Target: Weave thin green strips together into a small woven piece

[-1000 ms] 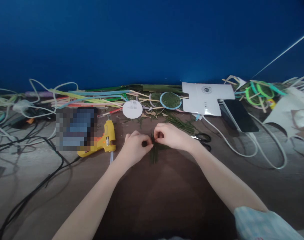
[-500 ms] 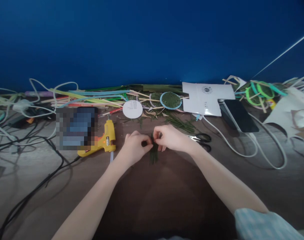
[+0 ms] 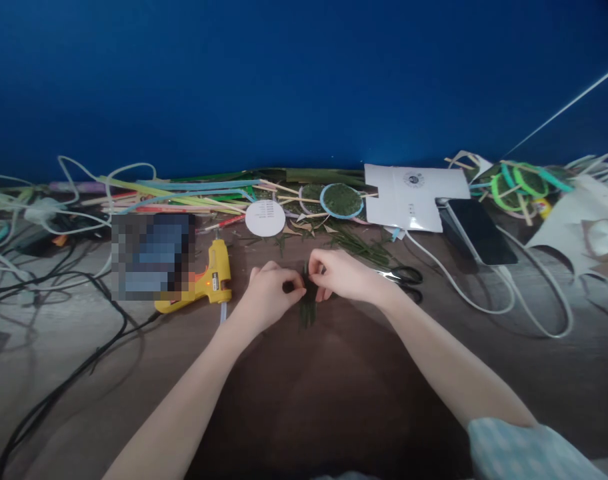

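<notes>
A small bundle of dark green leaf strips (image 3: 309, 312) lies upright in the picture at the table's middle, between my two hands. My left hand (image 3: 279, 288) pinches it from the left, thumb and forefinger pressed together at its edge. From the right, my right hand (image 3: 338, 275) pinches the upper part of the same bundle with curled fingers. The exact contact at the fingertips is too dark to make out. Beyond my hands lie more loose green strips (image 3: 367, 247). Scissors (image 3: 407, 275) with black handles rest just past my right wrist, partly covered by it.
A yellow glue gun (image 3: 218, 272) lies left of my hands, near a pixelated phone (image 3: 161, 253). Behind are a white paper disc (image 3: 265, 219), a blue-rimmed round piece (image 3: 341, 201), a white box (image 3: 409, 197) and pipe cleaners (image 3: 184, 193). A cabled phone (image 3: 484, 232) sits at right.
Almost nothing differs. My right hand has shifted very slightly to the right at the fingertips, while my left hand stays in place on the bundle.
</notes>
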A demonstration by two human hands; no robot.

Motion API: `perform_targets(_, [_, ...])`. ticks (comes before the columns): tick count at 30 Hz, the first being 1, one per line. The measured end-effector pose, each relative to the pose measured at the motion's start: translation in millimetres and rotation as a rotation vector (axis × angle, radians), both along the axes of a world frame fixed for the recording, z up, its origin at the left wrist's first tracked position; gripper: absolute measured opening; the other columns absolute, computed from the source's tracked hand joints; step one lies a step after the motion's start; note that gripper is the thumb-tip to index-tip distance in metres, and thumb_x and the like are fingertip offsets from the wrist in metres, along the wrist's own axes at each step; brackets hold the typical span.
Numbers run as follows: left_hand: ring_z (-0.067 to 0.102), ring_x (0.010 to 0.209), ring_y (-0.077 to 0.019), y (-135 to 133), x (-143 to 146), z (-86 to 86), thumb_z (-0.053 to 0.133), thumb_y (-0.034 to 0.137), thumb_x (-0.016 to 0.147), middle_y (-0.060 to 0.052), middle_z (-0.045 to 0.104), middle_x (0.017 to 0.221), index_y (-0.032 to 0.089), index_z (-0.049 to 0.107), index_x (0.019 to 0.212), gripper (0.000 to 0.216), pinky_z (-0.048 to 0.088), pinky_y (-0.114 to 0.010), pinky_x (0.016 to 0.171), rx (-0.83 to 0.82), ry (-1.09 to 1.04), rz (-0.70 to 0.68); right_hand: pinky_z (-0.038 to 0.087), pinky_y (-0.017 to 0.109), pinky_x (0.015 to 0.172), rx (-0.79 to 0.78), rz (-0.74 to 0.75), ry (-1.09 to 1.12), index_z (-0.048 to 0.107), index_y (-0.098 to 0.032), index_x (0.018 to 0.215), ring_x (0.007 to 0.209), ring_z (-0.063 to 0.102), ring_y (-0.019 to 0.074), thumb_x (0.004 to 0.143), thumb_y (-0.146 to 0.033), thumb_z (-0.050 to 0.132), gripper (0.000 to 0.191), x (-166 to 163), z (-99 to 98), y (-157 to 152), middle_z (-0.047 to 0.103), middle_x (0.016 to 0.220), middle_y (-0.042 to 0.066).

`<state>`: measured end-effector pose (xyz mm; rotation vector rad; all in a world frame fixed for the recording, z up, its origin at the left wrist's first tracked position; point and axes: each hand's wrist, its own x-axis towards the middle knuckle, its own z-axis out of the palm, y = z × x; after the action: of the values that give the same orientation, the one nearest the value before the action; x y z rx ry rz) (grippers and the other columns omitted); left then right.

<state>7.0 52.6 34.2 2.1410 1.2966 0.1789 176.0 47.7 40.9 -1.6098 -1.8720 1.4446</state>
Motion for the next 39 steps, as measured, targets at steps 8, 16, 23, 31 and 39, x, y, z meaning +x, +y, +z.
perform_targets(8, [0.051,0.089,-0.0204,-0.4,-1.0,-0.9,0.058,0.027,0.076,0.003,0.067,0.082,0.023,0.063,0.07,0.009,0.03,-0.037,0.085,0.014,-0.002,-0.007,0.045,0.014,0.037,0.041,0.007,-0.015,0.038,-0.018,0.071,0.048,0.064,0.0115,0.079,-0.007,0.044,0.015,-2.0,5.0,-2.3,0.055,0.056,-0.003])
perform_targets(16, [0.051,0.089,-0.0198,-0.4,-0.2,1.1,0.058,0.027,0.076,0.003,0.068,0.083,0.023,0.064,0.07,0.01,0.029,-0.038,0.086,-0.001,0.011,-0.004,0.045,0.015,0.037,0.055,0.003,-0.005,0.038,-0.019,0.074,0.048,0.064,0.0126,0.081,-0.01,0.043,0.012,-1.8,-2.0,-0.8,0.054,0.056,-0.003])
perform_targets(23, [0.052,0.09,-0.0216,-0.8,-0.7,4.8,0.056,0.028,0.077,0.001,0.067,0.083,0.023,0.064,0.071,0.012,0.031,-0.04,0.088,-0.003,0.02,-0.012,0.048,0.015,0.042,-0.016,0.014,0.025,0.041,-0.019,0.076,0.052,0.065,0.0108,0.081,-0.013,0.045,0.009,1.4,0.9,-1.5,0.057,0.063,-0.002])
perform_targets(31, [0.052,0.097,-0.0232,1.5,-2.2,9.1,0.051,0.031,0.079,0.0,0.069,0.089,0.025,0.067,0.077,0.017,0.032,-0.042,0.09,-0.036,0.018,-0.03,0.04,0.014,0.039,0.121,0.14,-0.103,0.049,-0.017,0.07,0.052,0.061,0.0078,0.074,-0.015,0.052,0.006,8.1,11.7,-1.1,0.057,0.073,-0.001])
perform_targets(39, [0.055,0.09,-0.0213,6.1,-7.1,7.4,0.047,0.032,0.081,-0.004,0.064,0.083,0.023,0.069,0.086,0.024,0.04,-0.035,0.085,-0.052,0.013,-0.054,0.037,0.017,0.044,0.088,0.238,-0.163,0.054,-0.017,0.065,0.048,0.058,0.0084,0.068,-0.011,0.052,0.007,7.2,19.1,-1.8,0.057,0.055,-0.003])
